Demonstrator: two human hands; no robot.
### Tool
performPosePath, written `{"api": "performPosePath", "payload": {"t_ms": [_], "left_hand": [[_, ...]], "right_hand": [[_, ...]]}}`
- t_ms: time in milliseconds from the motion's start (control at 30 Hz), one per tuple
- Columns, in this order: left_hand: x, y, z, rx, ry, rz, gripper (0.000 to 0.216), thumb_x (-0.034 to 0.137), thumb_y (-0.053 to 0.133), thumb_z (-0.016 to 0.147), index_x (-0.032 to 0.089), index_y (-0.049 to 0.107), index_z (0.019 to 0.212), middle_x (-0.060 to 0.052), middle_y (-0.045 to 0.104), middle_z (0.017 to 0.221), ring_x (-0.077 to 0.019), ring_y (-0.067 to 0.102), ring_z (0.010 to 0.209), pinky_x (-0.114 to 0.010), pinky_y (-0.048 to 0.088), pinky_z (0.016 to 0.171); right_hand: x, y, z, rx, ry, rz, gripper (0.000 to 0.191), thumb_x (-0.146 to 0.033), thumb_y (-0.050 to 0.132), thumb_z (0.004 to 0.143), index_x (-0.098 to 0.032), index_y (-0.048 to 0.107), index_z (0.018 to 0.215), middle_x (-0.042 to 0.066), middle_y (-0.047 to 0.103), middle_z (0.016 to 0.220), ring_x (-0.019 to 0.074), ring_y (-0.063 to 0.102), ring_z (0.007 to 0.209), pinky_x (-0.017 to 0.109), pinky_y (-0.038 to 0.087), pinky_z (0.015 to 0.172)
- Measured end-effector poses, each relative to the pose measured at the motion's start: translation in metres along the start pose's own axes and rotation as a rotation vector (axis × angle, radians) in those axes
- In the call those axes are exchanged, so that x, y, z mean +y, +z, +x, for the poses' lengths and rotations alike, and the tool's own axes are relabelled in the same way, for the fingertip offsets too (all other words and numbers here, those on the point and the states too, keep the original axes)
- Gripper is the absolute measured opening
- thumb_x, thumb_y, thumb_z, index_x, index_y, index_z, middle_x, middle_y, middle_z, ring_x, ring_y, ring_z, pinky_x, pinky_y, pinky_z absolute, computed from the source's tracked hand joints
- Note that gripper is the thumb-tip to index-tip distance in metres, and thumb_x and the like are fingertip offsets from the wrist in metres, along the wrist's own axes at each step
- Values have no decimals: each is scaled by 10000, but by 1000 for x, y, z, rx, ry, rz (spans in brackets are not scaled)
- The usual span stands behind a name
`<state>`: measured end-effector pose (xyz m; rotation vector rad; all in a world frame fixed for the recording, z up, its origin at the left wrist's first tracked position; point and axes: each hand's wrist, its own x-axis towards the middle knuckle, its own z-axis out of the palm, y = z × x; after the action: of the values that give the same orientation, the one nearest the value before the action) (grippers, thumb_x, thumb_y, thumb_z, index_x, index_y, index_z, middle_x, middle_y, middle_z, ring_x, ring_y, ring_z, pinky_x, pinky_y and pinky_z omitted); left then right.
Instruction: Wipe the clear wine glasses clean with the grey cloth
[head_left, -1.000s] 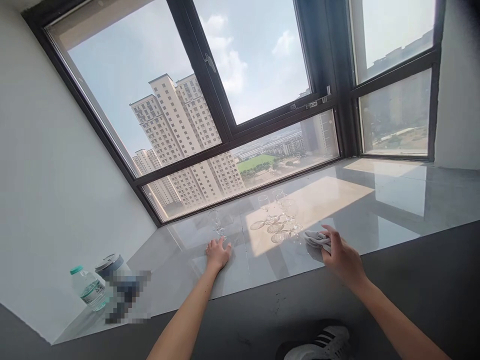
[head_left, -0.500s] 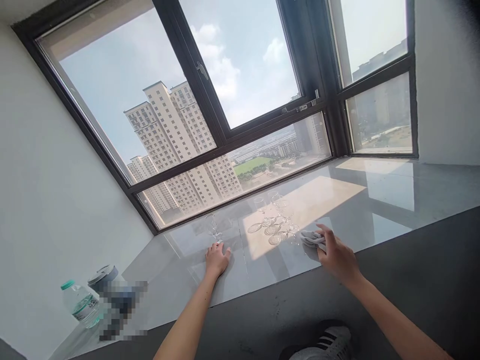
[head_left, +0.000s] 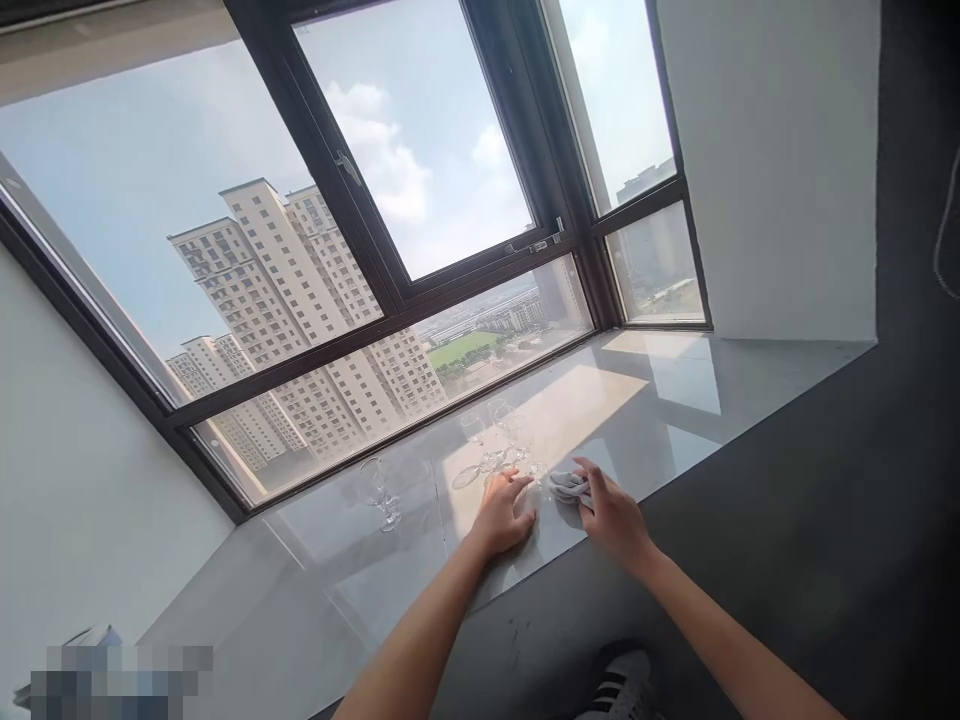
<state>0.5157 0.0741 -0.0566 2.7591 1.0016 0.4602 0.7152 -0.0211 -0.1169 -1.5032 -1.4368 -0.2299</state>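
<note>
Several clear stemmed glasses [head_left: 504,428] stand close together on the glossy window sill, partly in sunlight. My left hand [head_left: 504,512] is in front of them, thumb and fingers apart, overlapping the nearest glasses; nothing shows in its grasp. Just to the right, my right hand [head_left: 615,515] holds a bunched light grey cloth [head_left: 568,488] between thumb and fingers, low over the sill. Apart from the group, a single stemmed glass [head_left: 384,498] stands upright farther left. The feet of some grouped glasses are hidden behind my left hand.
The tiled sill [head_left: 300,600] ends at a front edge above a dark grey wall. A dark-framed window [head_left: 390,300] rises behind the glasses. A blurred-out item [head_left: 112,685] sits at the lower left. My striped shoe [head_left: 622,685] shows below.
My left hand has moved right, from the single glass at the left to the grouped glasses. The right hand still holds the cloth. The view has turned right, taking the bottle out of sight.
</note>
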Motion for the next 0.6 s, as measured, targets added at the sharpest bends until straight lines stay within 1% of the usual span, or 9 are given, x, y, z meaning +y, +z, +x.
{"api": "performPosePath", "payload": {"t_ms": [67,133,200,300,433,533,600], "left_hand": [[9,6,15,-73,-8,2,632,367,585,814,309,475,1433,-67,342,1563,-321,335,1409,-499,262,1163],[12,8,24,-145,-21,12,647,386,541,842,332,414,1475,-52,293,1596,-339,285,1441,-539,215,1174],[12,8,26,-176,-29,28,617,403,472,881,336,389,1489,-41,306,1593,-336,264,1454,-552,195,1178],[11,5,19,-166,-42,44,596,427,431,901,323,397,1487,-38,328,1585,-324,271,1454,-548,190,1182],[4,-6,-11,-176,-62,31,605,436,457,887,326,407,1480,-35,317,1590,-311,265,1459,-540,176,1189],[-6,-21,-46,-156,-96,61,577,430,478,873,342,460,1443,-31,372,1562,-301,314,1430,-522,204,1180],[-18,-34,-73,-124,-143,98,551,404,496,854,355,507,1403,-17,427,1526,-287,356,1397,-501,227,1173]], "right_hand": [[0,-1,0,1,-12,6,552,-94,420,816,-201,345,1353,111,679,1091,263,672,965,304,516,676],[-1,-2,0,-2,-20,8,542,-94,414,820,-198,347,1347,114,678,1077,263,674,948,299,514,658],[-1,-3,0,0,-20,12,543,-92,416,814,-197,351,1342,115,678,1072,266,672,947,307,518,666],[-1,-3,1,4,-25,21,558,-90,424,802,-194,356,1346,119,681,1076,267,674,949,321,526,688],[0,-3,-1,29,-40,8,570,-96,423,808,-209,359,1363,124,692,1081,256,688,919,287,520,624],[1,-2,-2,33,-51,-1,543,-119,418,825,-206,377,1359,132,698,1080,261,698,890,264,499,557],[2,-1,-3,34,-58,5,517,-137,418,836,-197,391,1348,136,700,1083,267,701,897,258,492,545]]}}
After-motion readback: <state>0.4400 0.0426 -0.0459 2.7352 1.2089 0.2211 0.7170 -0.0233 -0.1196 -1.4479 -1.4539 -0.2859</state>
